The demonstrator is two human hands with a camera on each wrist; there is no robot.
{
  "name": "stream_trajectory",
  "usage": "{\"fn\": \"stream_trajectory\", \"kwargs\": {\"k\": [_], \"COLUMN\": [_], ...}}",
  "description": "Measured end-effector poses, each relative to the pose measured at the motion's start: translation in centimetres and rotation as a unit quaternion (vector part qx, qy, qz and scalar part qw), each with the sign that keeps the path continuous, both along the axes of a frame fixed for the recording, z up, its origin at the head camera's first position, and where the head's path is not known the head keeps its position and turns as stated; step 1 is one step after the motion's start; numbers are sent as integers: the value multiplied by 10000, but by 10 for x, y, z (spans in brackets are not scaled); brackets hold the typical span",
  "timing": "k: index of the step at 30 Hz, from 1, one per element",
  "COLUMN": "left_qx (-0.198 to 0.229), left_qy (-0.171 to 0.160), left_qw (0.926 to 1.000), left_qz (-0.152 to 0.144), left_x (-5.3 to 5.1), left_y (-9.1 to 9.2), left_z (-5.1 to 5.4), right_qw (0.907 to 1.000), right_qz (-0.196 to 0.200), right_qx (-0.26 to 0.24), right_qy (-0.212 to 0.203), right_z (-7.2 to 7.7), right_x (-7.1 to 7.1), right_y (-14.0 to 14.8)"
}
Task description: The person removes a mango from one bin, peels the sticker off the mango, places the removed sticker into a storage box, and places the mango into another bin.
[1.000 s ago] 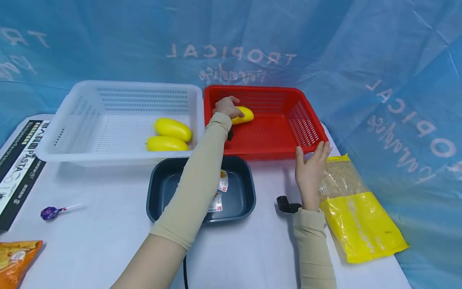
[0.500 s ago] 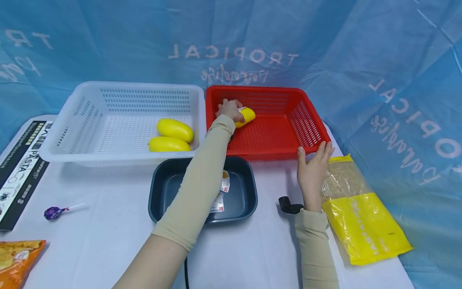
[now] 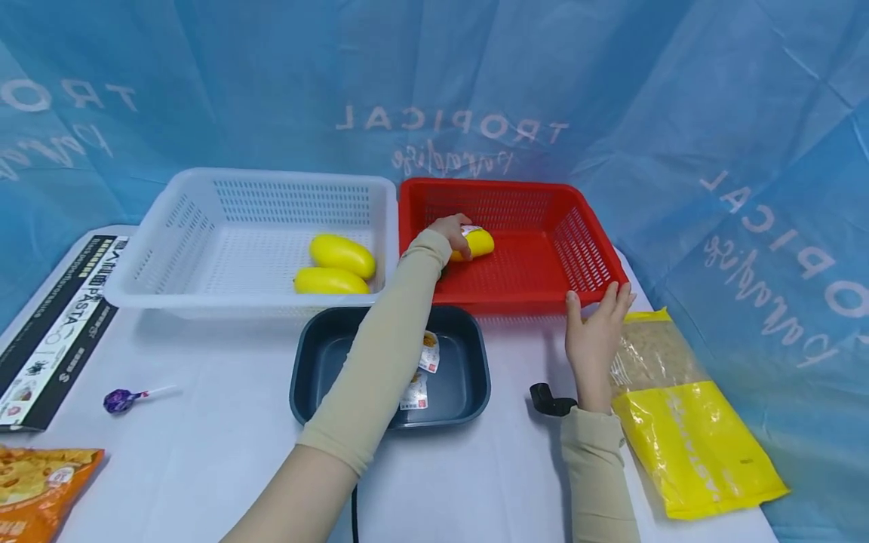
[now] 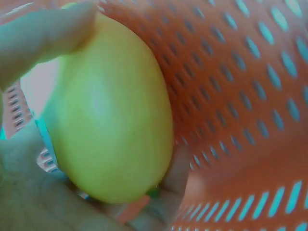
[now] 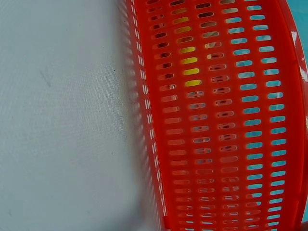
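Inside the left part of the red basket [image 3: 516, 264], the left hand [image 3: 451, 232] grips a yellow oval fruit-like item [image 3: 479, 243]. In the left wrist view, thumb and fingers wrap round the yellow item [image 4: 115, 110], which has a white label on one side. The right hand [image 3: 594, 339] rests its spread, straight fingertips on the basket's near right corner. The right wrist view shows the perforated wall of the red basket [image 5: 211, 120], with yellow glimpsed through its slots.
A white basket [image 3: 251, 299] with two yellow items [image 3: 342, 256] adjoins on the left. Nearer are a dark tray [image 3: 468, 377] holding small packets, a lollipop [image 3: 119, 401], a pasta box [image 3: 61, 332], an orange bag [image 3: 47, 483] and a yellow bag [image 3: 699, 445].
The left hand and its yellow item have shifted slightly right and nearer within the red basket. The head view has tilted a little, while the right hand stays at the basket's corner.
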State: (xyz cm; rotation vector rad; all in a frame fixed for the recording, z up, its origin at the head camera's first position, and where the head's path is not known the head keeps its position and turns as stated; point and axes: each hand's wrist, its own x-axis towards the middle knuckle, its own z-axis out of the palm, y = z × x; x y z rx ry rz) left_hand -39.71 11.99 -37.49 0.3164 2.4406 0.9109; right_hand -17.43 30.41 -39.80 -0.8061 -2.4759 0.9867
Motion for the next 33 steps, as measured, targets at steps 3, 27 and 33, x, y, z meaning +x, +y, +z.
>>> {"fn": "stream_trajectory", "kwargs": {"k": [3,27,33], "left_qx": [33,2535,2852], "left_qy": [-61,571,654], "left_qw": [9999,9644,9555], "left_qz": [-98,-494,-382], "left_x": [2,38,50], "left_y": [-1,-42,-54], "left_z": [4,32,40], "right_qw": [10000,9998,9997], "right_qz": [-11,133,181], "right_qx": [9,-165,-164], "right_qy": [9,34,30], "right_z": [1,4,4], "right_x": [1,4,4], "right_y": [0,2,2]}}
